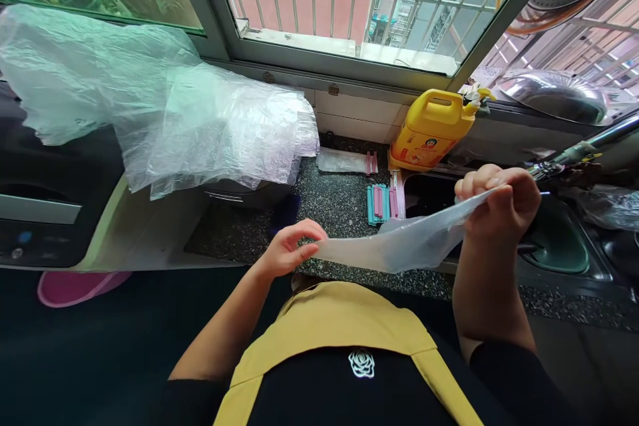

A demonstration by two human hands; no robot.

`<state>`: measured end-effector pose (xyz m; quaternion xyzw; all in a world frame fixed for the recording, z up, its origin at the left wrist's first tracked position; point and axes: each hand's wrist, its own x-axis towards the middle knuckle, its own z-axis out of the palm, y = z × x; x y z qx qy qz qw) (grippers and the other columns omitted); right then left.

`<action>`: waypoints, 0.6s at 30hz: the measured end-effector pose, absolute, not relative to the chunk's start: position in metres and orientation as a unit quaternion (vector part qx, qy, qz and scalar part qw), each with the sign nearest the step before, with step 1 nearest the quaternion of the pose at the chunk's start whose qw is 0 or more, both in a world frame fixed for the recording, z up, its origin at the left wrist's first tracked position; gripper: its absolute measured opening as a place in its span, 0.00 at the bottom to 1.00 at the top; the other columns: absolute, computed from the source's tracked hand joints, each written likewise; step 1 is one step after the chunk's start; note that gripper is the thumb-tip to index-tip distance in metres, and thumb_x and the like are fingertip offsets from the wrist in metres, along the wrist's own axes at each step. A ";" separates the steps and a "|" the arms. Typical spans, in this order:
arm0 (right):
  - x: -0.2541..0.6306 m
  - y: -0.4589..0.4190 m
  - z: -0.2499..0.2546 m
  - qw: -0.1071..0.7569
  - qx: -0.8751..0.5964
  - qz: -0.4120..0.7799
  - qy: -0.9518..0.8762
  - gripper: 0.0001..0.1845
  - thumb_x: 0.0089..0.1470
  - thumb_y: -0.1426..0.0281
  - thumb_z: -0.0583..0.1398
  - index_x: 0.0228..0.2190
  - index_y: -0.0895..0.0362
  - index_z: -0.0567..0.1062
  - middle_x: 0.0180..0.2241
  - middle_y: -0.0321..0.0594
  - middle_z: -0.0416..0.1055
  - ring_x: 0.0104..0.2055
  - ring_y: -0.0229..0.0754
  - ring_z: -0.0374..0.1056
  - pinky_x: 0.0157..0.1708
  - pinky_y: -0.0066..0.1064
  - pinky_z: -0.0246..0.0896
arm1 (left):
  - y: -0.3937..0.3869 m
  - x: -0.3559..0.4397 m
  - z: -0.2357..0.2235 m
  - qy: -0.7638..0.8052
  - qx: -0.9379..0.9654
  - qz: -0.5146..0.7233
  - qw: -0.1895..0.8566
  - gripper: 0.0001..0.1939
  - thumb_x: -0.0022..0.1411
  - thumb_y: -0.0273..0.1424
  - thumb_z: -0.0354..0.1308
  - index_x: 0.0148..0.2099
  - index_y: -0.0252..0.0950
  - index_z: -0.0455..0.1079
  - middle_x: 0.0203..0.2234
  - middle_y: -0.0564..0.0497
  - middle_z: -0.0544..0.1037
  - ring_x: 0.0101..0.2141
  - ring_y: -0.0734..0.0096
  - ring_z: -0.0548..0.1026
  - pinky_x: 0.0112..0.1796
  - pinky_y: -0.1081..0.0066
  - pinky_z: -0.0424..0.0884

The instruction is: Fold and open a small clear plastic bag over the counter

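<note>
A clear plastic bag (399, 243) is stretched between both my hands over the edge of a dark speckled counter (334, 203). My left hand (289, 247) pinches its lower left end. My right hand (502, 198) grips its upper right end, raised above the sink. On the counter behind the bag lie several teal and pink sealing clips (382, 202) and another flat clear bag (342, 161).
A yellow jug (432, 128) stands by the window. Crumpled plastic sheeting (160, 106) covers an appliance at left. A sink (559, 239) with a faucet (584, 150) sits at right, steel bowls (554, 94) behind it. A pink basin (74, 286) is on the floor at left.
</note>
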<state>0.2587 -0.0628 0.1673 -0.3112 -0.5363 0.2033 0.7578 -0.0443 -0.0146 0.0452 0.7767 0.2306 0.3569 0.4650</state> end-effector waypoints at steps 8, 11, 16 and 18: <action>0.256 -0.063 0.166 0.739 -0.329 0.213 -0.547 0.14 0.37 0.62 0.71 0.18 0.56 0.74 0.12 0.31 0.59 0.14 0.31 0.53 0.12 0.26 0.46 | 0.032 -0.038 -0.056 0.558 0.724 0.230 0.334 0.06 0.55 0.28 0.53 0.35 0.34 0.68 0.51 0.36 0.71 0.55 0.48 0.65 0.59 0.41 0.46; 0.256 -0.065 0.165 0.737 -0.341 0.204 -0.546 0.13 0.37 0.62 0.71 0.18 0.55 0.75 0.11 0.30 0.58 0.14 0.32 0.54 0.12 0.26 0.46 | 0.028 -0.035 -0.060 0.548 0.726 0.234 0.343 0.09 0.56 0.30 0.52 0.39 0.35 0.69 0.52 0.38 0.70 0.57 0.50 0.64 0.60 0.43 0.45; 0.262 -0.066 0.166 0.753 -0.360 0.158 -0.528 0.14 0.36 0.61 0.71 0.17 0.55 0.74 0.11 0.30 0.57 0.14 0.32 0.53 0.11 0.26 0.45 | -0.013 -0.026 -0.027 0.377 0.605 0.388 0.584 0.26 0.61 0.50 0.43 0.45 0.35 0.69 0.42 0.41 0.77 0.46 0.58 0.74 0.50 0.56 0.66; 0.265 -0.066 0.167 0.764 -0.365 0.139 -0.514 0.14 0.36 0.61 0.71 0.18 0.55 0.74 0.12 0.30 0.59 0.13 0.32 0.53 0.10 0.26 0.44 | -0.034 -0.026 -0.008 0.284 0.470 0.441 0.710 0.36 0.59 0.59 0.37 0.45 0.36 0.70 0.40 0.42 0.78 0.43 0.58 0.75 0.47 0.57 0.68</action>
